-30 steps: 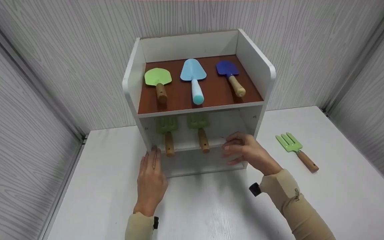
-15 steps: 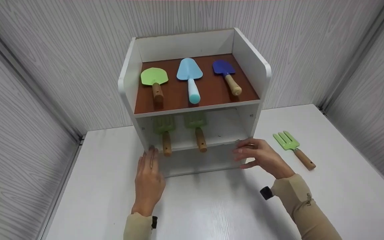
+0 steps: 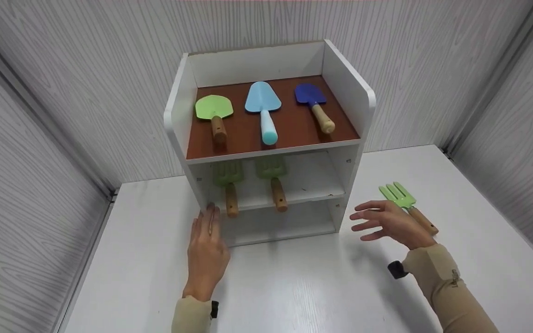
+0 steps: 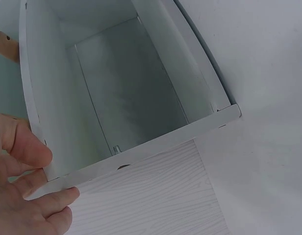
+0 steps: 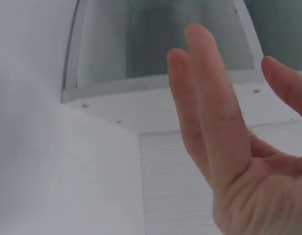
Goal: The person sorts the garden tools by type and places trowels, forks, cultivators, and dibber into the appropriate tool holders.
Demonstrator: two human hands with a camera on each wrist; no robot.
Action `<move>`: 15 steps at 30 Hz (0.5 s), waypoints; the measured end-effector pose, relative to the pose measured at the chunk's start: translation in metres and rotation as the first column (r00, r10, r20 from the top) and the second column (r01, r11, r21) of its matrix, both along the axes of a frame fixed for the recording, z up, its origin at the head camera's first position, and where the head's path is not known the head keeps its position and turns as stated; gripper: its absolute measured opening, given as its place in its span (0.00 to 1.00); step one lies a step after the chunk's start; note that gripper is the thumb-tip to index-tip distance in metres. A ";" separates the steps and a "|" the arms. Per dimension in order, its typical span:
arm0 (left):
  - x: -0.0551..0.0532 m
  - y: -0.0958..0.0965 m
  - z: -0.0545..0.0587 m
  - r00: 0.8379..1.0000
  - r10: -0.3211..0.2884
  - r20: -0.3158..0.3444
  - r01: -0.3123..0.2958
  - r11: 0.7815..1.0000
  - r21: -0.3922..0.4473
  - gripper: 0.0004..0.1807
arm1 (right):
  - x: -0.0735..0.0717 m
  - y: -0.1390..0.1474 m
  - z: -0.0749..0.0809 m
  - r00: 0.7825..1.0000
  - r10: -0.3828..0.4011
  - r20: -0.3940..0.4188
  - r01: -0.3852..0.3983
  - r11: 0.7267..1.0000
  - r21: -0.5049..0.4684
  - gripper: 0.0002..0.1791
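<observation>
A white two-tier shelf unit (image 3: 362, 115) with a brown top stands on the table. My left hand (image 3: 207, 256) grips its left side; in the left wrist view the thumb (image 4: 36, 149) lies at the middle board's front edge, other fingers outside the side panel. My right hand (image 3: 393, 224) hovers off the unit's lower right, fingers spread and holding nothing, partly overlapping a green hand fork (image 3: 398, 194) on the table. Two more green hand forks, a left one (image 3: 231, 196) and a right one (image 3: 278, 192), lie on the middle shelf, handles jutting out.
On the brown top lie a green trowel (image 3: 214, 107), a light blue trowel (image 3: 263, 98) and a dark blue trowel (image 3: 310, 94). Grey wood-grain walls (image 3: 86, 69) enclose the white table (image 3: 141, 259) at the back and sides.
My right hand has drawn back to the right, from the middle shelf's front to beside the unit. My left hand stays at the left side. The forks keep their places.
</observation>
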State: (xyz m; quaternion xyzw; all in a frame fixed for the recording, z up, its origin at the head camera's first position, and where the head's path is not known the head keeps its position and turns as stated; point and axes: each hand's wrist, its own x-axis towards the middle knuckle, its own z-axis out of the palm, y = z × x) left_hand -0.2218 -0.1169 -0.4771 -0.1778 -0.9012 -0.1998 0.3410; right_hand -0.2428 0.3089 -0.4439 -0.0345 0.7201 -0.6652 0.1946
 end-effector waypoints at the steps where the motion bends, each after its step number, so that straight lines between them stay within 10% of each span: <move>1: 0.000 0.000 0.000 1.000 -0.001 -0.002 0.001 1.000 0.000 0.35 | 0.000 0.002 0.000 1.000 -0.004 0.004 0.004 1.000 0.003 0.24; 15: 0.000 -0.001 0.001 1.000 0.005 0.013 -0.005 1.000 -0.014 0.32 | -0.005 0.028 -0.004 0.997 -0.064 0.046 0.061 0.996 0.069 0.28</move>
